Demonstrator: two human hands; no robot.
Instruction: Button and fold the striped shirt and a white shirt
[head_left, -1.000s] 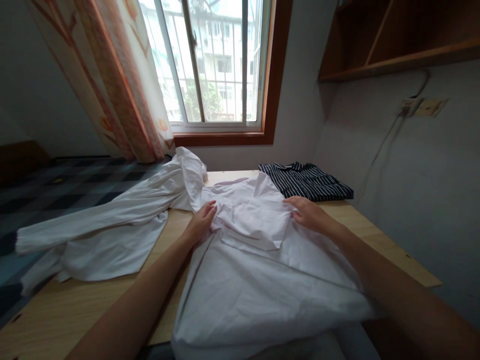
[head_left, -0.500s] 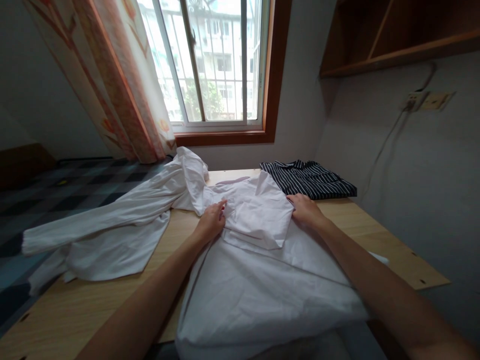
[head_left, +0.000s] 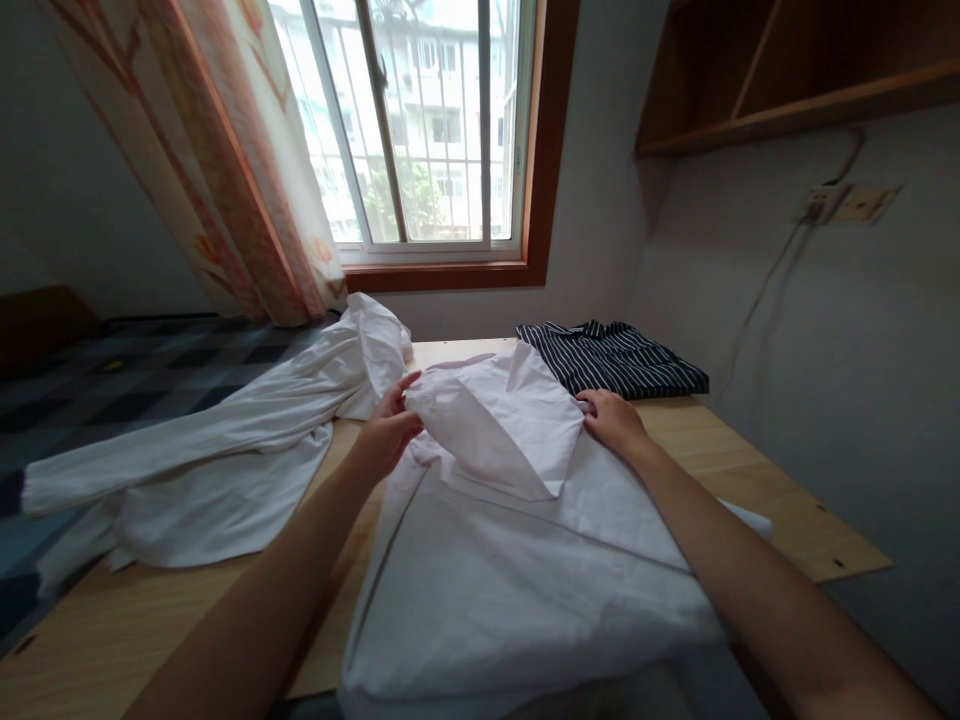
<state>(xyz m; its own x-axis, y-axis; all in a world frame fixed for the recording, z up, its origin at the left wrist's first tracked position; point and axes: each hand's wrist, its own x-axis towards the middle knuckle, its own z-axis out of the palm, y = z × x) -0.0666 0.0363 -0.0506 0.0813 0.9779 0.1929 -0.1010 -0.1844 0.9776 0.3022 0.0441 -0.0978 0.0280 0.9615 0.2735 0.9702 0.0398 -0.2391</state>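
Observation:
A white shirt [head_left: 525, 580] lies partly folded on the wooden table, its lower part hanging over the near edge. My left hand [head_left: 388, 425] pinches the shirt's left side near the top, where a flap of cloth is lifted and slants across the middle. At the right side of the folded part, my right hand [head_left: 611, 422] grips the shirt's edge, its fingertips partly hidden by cloth. The collar shows at the far end between the hands.
Another white garment [head_left: 225, 450] sprawls on the left, from the table onto a checked bed [head_left: 180, 370]. A folded black-and-white striped shirt [head_left: 615, 360] sits at the far right. The wooden tabletop [head_left: 787, 500] ends beside the right wall, below a shelf [head_left: 795, 110].
My left hand has moved left and slightly up, raising the shirt's left flap. My right hand stays at the right edge. The view has shifted slightly.

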